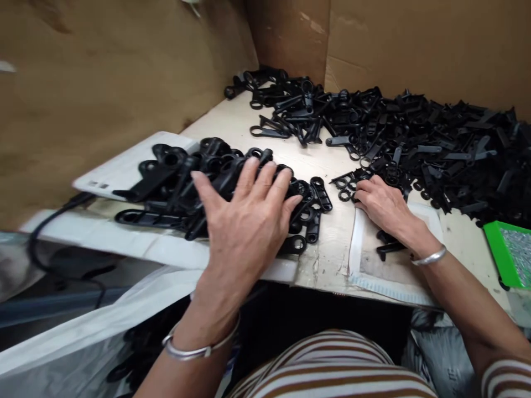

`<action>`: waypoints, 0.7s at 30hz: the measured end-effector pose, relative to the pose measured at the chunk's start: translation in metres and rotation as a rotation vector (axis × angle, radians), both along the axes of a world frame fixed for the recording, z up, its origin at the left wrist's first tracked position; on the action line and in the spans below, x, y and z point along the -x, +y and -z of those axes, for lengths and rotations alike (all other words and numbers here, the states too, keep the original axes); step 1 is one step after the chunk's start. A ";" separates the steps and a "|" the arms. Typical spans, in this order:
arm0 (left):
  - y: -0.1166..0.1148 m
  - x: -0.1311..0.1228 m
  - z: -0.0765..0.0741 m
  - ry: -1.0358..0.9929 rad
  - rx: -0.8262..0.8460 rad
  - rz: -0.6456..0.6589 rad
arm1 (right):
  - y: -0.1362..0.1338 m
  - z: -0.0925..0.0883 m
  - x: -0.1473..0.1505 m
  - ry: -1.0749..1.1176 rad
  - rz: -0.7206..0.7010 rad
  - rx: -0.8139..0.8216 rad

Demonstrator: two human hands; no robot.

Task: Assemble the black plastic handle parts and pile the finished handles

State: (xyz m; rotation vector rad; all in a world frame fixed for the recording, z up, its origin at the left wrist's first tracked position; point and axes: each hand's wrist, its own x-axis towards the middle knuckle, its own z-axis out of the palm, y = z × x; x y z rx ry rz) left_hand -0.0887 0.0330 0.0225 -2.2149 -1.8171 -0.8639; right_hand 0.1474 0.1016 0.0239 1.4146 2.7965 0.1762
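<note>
My left hand [249, 221] lies with fingers spread over a heap of black plastic parts [178, 177], long arms with round ring ends. Part of that heap rests on a flat white device [112, 171]. Across the table, my right hand [385, 207] has its fingers curled down at several black ring-ended parts [346, 185] by the edge of the larger pile. Its fingertips are partly hidden, so what they grip, if anything, does not show. Under the right wrist, a few black pieces [390, 249] lie on a clear plastic bag [373, 265].
A large pile of black parts [435, 138] spreads along the back and right. At the right edge stands a green tray [498, 254] of small metal pieces. Cardboard walls [415, 50] enclose the table. A black cable [37, 237] hangs left, above a white bag [103, 320].
</note>
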 end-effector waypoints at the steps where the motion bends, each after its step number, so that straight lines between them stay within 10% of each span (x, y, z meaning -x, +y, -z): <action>1: -0.002 0.000 -0.001 -0.012 -0.015 0.006 | 0.002 -0.002 -0.002 0.027 -0.007 0.021; 9: -0.022 -0.055 0.000 -0.006 -0.068 0.436 | -0.049 -0.043 -0.092 0.851 0.383 0.254; 15: -0.026 -0.120 0.022 0.149 0.200 0.641 | -0.122 -0.003 -0.141 0.698 0.488 0.340; 21: -0.024 -0.131 0.030 0.170 0.205 0.607 | -0.145 0.024 -0.135 0.355 0.380 0.061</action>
